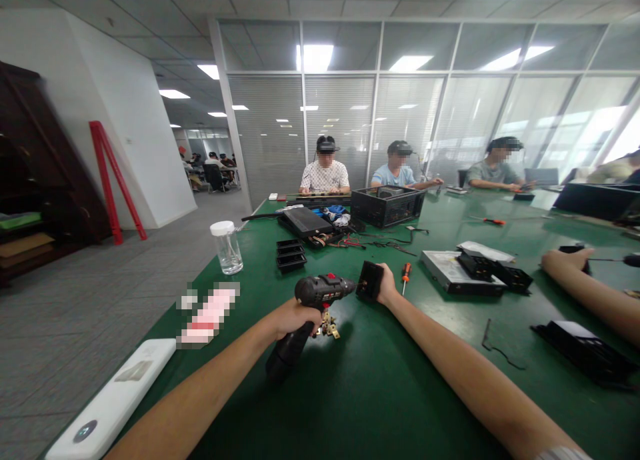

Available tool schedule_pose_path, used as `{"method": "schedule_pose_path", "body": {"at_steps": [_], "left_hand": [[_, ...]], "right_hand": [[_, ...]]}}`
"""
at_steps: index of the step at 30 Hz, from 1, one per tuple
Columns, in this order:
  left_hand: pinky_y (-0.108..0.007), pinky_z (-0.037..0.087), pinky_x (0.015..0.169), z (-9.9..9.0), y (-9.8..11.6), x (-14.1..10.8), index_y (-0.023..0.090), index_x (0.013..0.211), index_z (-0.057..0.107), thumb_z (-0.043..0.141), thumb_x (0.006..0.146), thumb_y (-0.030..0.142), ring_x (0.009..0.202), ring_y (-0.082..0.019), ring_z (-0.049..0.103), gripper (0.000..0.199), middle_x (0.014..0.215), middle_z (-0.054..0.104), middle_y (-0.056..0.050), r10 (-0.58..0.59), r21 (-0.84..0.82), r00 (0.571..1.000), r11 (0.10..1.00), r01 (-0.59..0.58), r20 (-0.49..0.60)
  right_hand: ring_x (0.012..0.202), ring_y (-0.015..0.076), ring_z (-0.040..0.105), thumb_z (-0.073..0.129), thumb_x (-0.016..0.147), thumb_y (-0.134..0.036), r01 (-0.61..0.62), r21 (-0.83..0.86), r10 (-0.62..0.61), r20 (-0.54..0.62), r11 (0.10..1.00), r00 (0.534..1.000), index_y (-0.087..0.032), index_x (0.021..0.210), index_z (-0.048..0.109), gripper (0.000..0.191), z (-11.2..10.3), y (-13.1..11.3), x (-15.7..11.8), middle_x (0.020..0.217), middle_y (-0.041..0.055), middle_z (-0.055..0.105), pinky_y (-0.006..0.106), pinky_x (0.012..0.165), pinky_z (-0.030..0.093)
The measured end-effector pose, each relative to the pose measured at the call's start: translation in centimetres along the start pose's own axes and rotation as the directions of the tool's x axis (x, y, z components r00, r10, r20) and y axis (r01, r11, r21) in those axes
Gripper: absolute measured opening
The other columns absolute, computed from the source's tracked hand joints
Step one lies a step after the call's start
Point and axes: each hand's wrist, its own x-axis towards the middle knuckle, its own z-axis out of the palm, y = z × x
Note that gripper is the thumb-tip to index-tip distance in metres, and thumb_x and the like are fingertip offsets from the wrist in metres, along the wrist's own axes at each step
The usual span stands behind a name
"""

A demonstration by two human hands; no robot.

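While the left hand (300,318) is gripping a drill (323,288), the right hand (388,285) is clutching a black box (369,282) near its tip (seemingly lining up), the next move probably needing steadiness

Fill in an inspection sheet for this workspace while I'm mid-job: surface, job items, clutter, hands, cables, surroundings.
Surface: green table, glossy.
Job items: power drill, nose close to a black part; contact unclear.
Clutter: brass-coloured pieces beside the drill's grip; orange-handled screwdriver; black trays; clear jar with white lid; black metal case.
Hands: left hand grips the drill; right hand holds the black part.
Cables: loose red and black wires near the case.
Surroundings: people seated across the table; a co-worker's hand at right; glass partition behind.
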Motion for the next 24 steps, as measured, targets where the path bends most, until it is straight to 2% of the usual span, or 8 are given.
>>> {"method": "schedule_pose_path", "body": {"at_steps": [10, 18, 24], "left_hand": [[-0.024, 0.034, 0.047, 0.02, 0.03, 0.06, 0.011, 0.055, 0.058, 0.053, 0.052, 0.012, 0.047, -0.011, 0.046, 0.006, 0.05, 0.053, 0.0, -0.022, 0.032, 0.999, 0.999, 0.023, -0.025], [-0.024, 0.034, 0.047, 0.0, 0.1, 0.02, 0.011, 0.061, 0.06, 0.052, 0.052, 0.01, 0.047, -0.01, 0.046, 0.012, 0.053, 0.054, 0.0, -0.004, 0.026, 1.0, 1.0, 0.004, -0.013], [-0.024, 0.036, 0.047, 0.09, 0.25, -0.06, 0.011, 0.056, 0.058, 0.054, 0.052, 0.012, 0.047, -0.011, 0.047, 0.006, 0.053, 0.054, -0.001, -0.003, 0.037, 1.0, 0.999, 0.004, -0.027]], "right_hand": [[0.039, 0.0171, 0.05, 0.043, 0.07, -0.039, -0.01, -0.007, 0.01, 0.008, 1.0, 1.0, -0.021, 0.061, 0.048, 0.021, 0.12, -0.11, -0.14, 0.045, 0.0011, 0.052, 0.03, 0.039, 0.041], [0.039, 0.0171, 0.049, 0.043, 0.07, -0.04, -0.017, -0.013, 0.017, 0.009, 1.0, 1.0, -0.021, 0.06, 0.047, 0.022, 0.12, -0.11, -0.14, 0.045, 0.0011, 0.052, 0.03, 0.038, 0.041], [0.039, 0.0167, 0.049, 0.043, 0.07, -0.04, -0.016, -0.008, 0.017, 0.025, 1.0, 1.0, -0.02, 0.061, 0.047, 0.022, 0.04, -0.05, -0.07, 0.046, 0.0011, 0.052, 0.03, 0.039, 0.041]]}}
